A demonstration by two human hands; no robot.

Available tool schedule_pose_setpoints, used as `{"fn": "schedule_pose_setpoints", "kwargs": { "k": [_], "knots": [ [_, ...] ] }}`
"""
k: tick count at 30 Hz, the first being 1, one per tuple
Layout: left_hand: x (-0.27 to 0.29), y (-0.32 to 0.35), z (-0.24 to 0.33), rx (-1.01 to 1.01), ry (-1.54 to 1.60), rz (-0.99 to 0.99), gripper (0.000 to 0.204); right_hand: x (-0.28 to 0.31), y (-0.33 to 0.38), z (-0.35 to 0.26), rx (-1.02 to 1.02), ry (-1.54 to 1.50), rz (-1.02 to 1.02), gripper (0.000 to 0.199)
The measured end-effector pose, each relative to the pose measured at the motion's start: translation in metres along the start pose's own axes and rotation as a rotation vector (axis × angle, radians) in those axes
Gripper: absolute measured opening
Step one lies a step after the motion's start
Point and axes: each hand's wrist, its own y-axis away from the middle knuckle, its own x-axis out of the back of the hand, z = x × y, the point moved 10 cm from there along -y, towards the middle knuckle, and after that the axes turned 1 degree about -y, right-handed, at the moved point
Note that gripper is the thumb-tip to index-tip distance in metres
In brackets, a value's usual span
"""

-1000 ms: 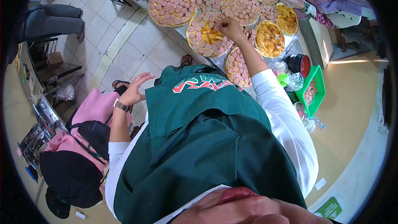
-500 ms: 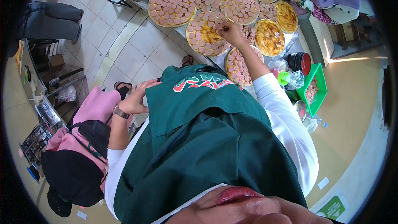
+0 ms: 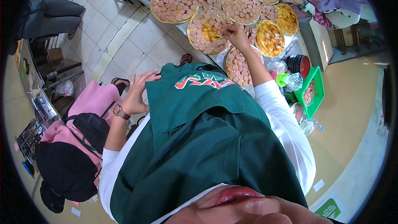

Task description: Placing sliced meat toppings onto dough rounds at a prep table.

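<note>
Head view is looking steeply down over a green apron [image 3: 207, 141] with white sleeves. A metal table [image 3: 215, 60] is running across the far part of the scene, crowded with round pizza bases. Pale square floor tiles [image 3: 137, 37] are lying to the left of it; a tan floor [image 3: 352, 112] is lying to the right. A grey chair [image 3: 49, 14] is standing at far left. A person in pink with a black bag [image 3: 89, 126] is sitting near left. A green tray [image 3: 316, 91] and a black round tub with a red rim [image 3: 299, 64] are sitting right of the arm.

The right hand [image 3: 237, 37] is reaching over the table, fingers drawn together narrowly at the right rim of the half-covered pizza [image 3: 206, 31]. The fingertips [image 3: 226, 28] are pinching at something small; I cannot tell from this view whether a sausage slice is between them. The pizza is lying flat directly left of and under the fingertips, sausage rounds ringing its edge, yellow cheese showing in the middle. Being round, it is showing no long axis and no pointing direction; its topped face is facing up.

The left hand [image 3: 139, 91], with a wristwatch [image 3: 120, 111], is hanging off the table near the apron's left edge, fingers loosely spread and curled, holding nothing.

A plain yellow pizza [image 3: 269, 38] is lying just right of the right hand.
</note>
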Motion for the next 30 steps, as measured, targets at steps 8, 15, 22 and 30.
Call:
{"fn": "schedule_pose_setpoints", "kwargs": {
  "k": [8, 15, 22, 30],
  "knots": [
    [0.01, 0.012, 0.011, -0.139, -0.119, 0.229, 0.066, -0.028, -0.023, 0.008, -0.117, 0.327, -0.016, 0.014],
    [0.011, 0.03, 0.007, -0.166, -0.15, 0.401, 0.063, -0.004, -0.005, -0.022, -0.024, 0.462, 0.063, 0.018],
    [0.012, 0.034, 0.004, -0.218, -0.133, 0.453, 0.067, -0.012, -0.005, -0.008, 0.029, 0.483, 0.012, 0.019],
    [0.007, 0.018, -0.002, -0.061, 0.005, 0.267, 0.086, -0.011, -0.003, 0.021, -0.179, -0.141, -0.083, 0.021]
  ]
}}
